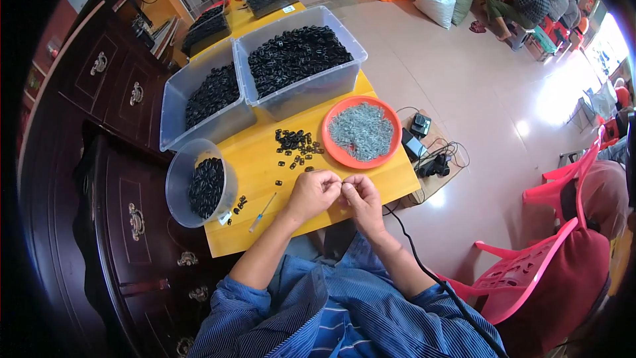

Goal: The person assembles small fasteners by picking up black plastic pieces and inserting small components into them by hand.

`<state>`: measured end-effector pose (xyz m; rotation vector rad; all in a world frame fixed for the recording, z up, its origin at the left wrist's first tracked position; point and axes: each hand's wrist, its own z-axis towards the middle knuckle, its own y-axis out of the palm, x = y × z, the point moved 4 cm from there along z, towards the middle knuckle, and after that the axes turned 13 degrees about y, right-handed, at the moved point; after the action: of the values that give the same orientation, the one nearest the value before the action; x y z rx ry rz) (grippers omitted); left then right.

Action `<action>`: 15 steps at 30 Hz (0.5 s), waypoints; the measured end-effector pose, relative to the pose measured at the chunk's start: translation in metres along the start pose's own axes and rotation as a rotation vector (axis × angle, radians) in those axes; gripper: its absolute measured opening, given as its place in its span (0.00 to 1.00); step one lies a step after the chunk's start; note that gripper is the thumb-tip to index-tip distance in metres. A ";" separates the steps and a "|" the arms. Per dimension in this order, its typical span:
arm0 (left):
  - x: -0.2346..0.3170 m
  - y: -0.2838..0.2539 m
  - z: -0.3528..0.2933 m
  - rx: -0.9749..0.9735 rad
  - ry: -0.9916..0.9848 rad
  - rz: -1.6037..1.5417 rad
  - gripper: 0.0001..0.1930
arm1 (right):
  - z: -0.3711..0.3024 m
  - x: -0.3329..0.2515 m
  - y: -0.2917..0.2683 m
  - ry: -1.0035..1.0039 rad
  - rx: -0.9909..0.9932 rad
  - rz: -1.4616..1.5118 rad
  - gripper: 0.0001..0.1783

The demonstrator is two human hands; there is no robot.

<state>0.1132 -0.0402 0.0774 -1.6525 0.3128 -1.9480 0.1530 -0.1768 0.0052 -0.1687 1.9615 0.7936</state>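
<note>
My left hand (315, 193) and my right hand (363, 204) meet over the front of the yellow table (262, 176), fingertips pinched together. Whatever small piece they hold between them is too hidden to name. Just beyond my hands lies a scatter of small black plastic pieces (295, 140) with holes. To their right, an orange-red round dish (327, 140) holds a heap of small clear, thin pieces (361, 131). A thin screwdriver-like tool (262, 213) with a pale blue handle rests left of my left forearm.
Two clear bins (361, 56) (173, 116) full of black pieces stand at the back. A round clear tub (175, 189) of similar pieces sits left. Dark drawers (112, 179) line the left side. Right are devices with cables (434, 162) and pink chairs (513, 268). People sit farther off.
</note>
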 end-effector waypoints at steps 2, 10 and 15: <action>0.004 0.005 0.005 -0.038 -0.019 -0.055 0.05 | -0.001 -0.001 -0.010 0.014 0.004 0.039 0.06; 0.006 0.016 0.045 -0.179 0.334 0.337 0.15 | -0.007 -0.019 -0.036 -0.012 0.074 0.081 0.05; 0.001 0.026 0.057 -0.253 0.448 0.612 0.18 | -0.001 -0.017 -0.045 -0.006 0.116 0.121 0.05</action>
<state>0.1751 -0.0523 0.0772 -1.0483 1.1317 -1.8087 0.1803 -0.2160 -0.0004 0.0216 2.0201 0.7543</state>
